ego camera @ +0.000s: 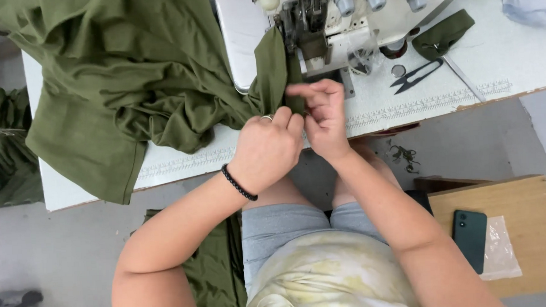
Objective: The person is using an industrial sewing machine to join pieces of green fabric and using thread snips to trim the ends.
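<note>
A person sits at a white tabletop [502, 51] and looks down at both hands. The left hand [266, 149] is curled up tight and pinches the edge of a green cloth [128, 74]. It has a ring on one finger and a black bead bracelet [238, 183] on the wrist. The right hand [325, 115] is touching the left hand, and its fingers are bent and closed on the same bit of green cloth. One finger of the right hand points to the left across the cloth. The two hands hold the cloth just in front of a white sewing machine [340, 15], right below the metal foot of the machine. A thin strip of the cloth goes up from the hands to the machine. The rest of the green cloth lies in a big messy heap on the left part of the tabletop, and one end hangs over the front edge. More green cloth lies on the floor on the left and by the person's leg. To the right of the machine there are small black snips [416, 77] lying on the tabletop. A little folded piece of green cloth [443, 34] lies just above the snips. Down on the right there is a wooden stool [521, 204] with a dark phone [470, 237] on top, and a clear plastic bag [499, 251] lies beside the phone.
</note>
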